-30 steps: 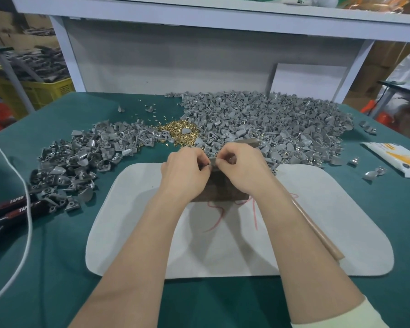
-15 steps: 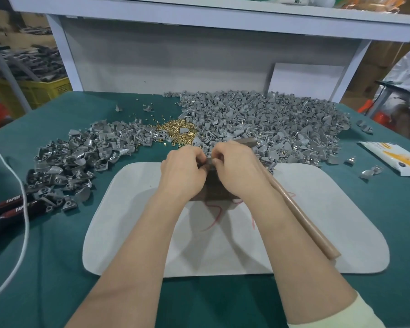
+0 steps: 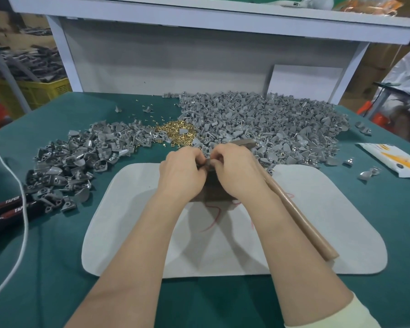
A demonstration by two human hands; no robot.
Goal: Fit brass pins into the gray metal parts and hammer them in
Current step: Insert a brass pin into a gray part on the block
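The wooden hammer handle [image 3: 294, 209] runs back from just right of the grip. The left hand [image 3: 182, 172] and right hand [image 3: 234, 172] together pinch one gray metal part [image 3: 207, 163] over the brown block [image 3: 211, 189]. Any pin there is hidden; set in skewed, it could jam or drop. The brass pins [image 3: 175, 133] lie just beyond.

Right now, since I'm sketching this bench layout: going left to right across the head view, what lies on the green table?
In order: pliers → smaller pile of gray parts → heap of brass pins → bigger pile of gray parts → white and yellow packet.
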